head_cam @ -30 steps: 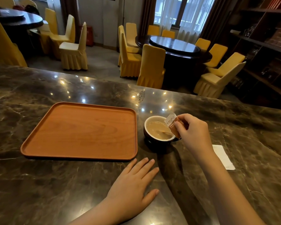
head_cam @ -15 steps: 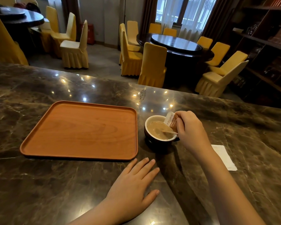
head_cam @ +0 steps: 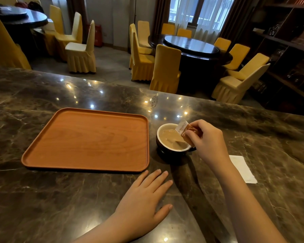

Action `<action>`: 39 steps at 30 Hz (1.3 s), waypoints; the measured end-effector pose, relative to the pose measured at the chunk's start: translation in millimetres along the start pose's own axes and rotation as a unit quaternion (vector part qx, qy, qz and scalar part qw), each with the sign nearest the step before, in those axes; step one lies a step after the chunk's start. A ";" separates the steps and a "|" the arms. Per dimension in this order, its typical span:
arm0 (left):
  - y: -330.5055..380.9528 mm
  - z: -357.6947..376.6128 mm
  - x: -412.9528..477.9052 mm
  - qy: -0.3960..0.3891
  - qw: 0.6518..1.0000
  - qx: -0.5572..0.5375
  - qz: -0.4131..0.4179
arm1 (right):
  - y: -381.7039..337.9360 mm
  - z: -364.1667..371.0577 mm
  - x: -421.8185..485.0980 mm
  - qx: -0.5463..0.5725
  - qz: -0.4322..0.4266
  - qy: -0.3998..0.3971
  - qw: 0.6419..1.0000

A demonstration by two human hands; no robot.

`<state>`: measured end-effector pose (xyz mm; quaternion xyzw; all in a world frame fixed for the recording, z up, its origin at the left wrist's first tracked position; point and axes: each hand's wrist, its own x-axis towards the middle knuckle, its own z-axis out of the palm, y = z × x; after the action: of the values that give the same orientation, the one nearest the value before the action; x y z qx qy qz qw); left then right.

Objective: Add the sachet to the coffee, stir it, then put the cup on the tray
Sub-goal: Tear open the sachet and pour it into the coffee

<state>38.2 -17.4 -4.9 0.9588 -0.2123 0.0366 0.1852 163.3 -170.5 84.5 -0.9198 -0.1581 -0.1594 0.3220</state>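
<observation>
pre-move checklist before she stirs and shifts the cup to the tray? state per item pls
1. Sachet held over the cup by the right hand: ok.
2. Sachet emptied into the coffee: cannot tell.
3. Stirrer resting in the cup: cannot tell, only a dark shape shows in the coffee.
4. Tray bare, with room for the cup: ok.
5. Left hand free, flat on the counter: ok.
6. Cup on the counter right beside the tray, nothing between them: ok.
</observation>
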 end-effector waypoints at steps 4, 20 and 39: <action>-0.4 0.2 0.0 -0.002 1.000 0.010 0.004 | -2.2 -0.7 -0.9 0.003 0.013 -0.015 1.000; -1.6 3.6 -0.3 0.028 0.999 0.030 0.002 | -3.9 -0.8 -0.6 -0.011 -0.002 -0.017 1.000; -1.3 5.4 -0.4 0.019 0.999 0.029 -0.002 | -2.8 3.2 -0.1 0.015 0.004 0.006 1.000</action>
<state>38.4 -18.2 -10.4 0.9632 -0.2061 0.0605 0.1616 162.7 -166.4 83.6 -0.9145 -0.1544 -0.1610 0.3375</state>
